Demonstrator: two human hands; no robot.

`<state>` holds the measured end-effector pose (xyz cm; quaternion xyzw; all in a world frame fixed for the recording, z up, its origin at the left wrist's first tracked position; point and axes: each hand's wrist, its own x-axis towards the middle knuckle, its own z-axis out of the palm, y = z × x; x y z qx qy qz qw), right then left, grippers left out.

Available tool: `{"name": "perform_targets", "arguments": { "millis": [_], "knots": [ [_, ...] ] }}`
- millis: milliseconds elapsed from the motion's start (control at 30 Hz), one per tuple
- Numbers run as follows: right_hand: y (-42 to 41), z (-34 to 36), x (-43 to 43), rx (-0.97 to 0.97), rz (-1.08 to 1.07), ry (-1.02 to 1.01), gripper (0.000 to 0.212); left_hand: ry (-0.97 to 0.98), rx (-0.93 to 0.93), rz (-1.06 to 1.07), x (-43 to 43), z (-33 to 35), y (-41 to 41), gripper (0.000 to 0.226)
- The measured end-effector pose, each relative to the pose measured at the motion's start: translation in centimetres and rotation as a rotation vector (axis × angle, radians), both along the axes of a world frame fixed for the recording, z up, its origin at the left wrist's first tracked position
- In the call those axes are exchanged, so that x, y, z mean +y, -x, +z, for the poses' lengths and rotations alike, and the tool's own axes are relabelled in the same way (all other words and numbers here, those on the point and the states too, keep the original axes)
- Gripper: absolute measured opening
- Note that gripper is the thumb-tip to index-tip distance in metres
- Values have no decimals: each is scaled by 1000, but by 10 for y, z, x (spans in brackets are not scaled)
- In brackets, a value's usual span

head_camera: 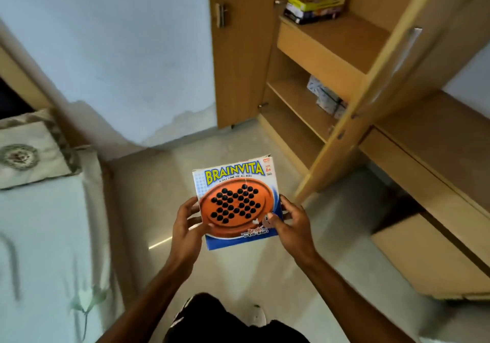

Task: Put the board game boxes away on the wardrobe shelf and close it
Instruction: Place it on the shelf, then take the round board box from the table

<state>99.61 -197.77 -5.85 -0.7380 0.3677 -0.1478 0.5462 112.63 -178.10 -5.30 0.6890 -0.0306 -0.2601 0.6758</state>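
Observation:
I hold a Brainvita board game box (236,197), blue and white with an orange round board pictured, flat in front of me above the floor. My left hand (187,226) grips its left edge and my right hand (290,223) grips its lower right corner. The wooden wardrobe (331,51) stands ahead to the right with both doors open. On its upper shelf (352,35) lies a stack of board game boxes (314,7), a yellow one on top.
The right wardrobe door (392,77) swings out toward me; the left door (238,51) lies back near the wall. A lower shelf holds patterned white boxes (326,96). A bed (39,236) with a pillow (29,149) is on my left, a wooden desk (437,170) on my right.

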Motion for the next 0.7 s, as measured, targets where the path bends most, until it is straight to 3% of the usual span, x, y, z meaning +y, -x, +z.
{"name": "perform_targets", "arguments": {
  "millis": [333,500,700],
  "knots": [
    [-283,4,-34,-17,13,-87,50,-14,-48,51,-35,6,-273,66],
    [-369,13,-74,-63,-85,-128,49,-39,-101,-16,-89,26,-378,68],
    [-434,15,-178,-86,-251,-77,47,-55,-151,-148,-219,35,-469,69]
  ]
}}
